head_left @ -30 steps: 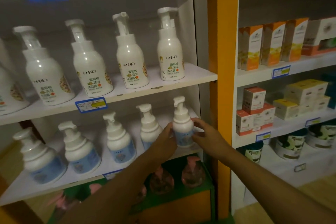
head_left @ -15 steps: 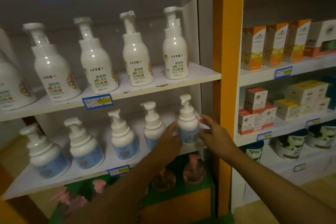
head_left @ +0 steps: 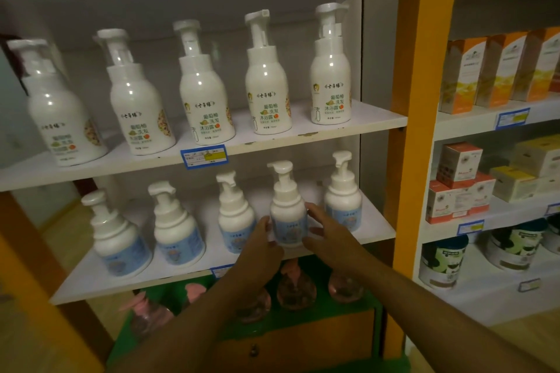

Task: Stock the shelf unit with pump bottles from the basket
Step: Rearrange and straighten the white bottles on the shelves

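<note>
Several small white pump bottles with blue labels stand in a row on the lower white shelf (head_left: pixel 377 228). Both my hands are on the second bottle from the right (head_left: pixel 287 215), which stands upright near the shelf's front edge. My left hand (head_left: pixel 263 241) presses against its left side. My right hand (head_left: pixel 325 232) touches its right side with fingers spread. The rightmost bottle (head_left: pixel 344 195) stands free just behind my right hand. Three more blue-label bottles (head_left: pixel 175 230) stand to the left. No basket is in view.
Taller white pump bottles (head_left: pixel 266 82) line the shelf above. Pink pump bottles (head_left: pixel 295 288) sit on a green shelf below. An orange post (head_left: pixel 415 130) bounds the unit on the right; beyond it are shelves of boxes (head_left: pixel 460 166) and tubs (head_left: pixel 442 263).
Both hands have left the rightmost bottle and shifted left onto the neighbouring one. The view has moved closer to the shelf.
</note>
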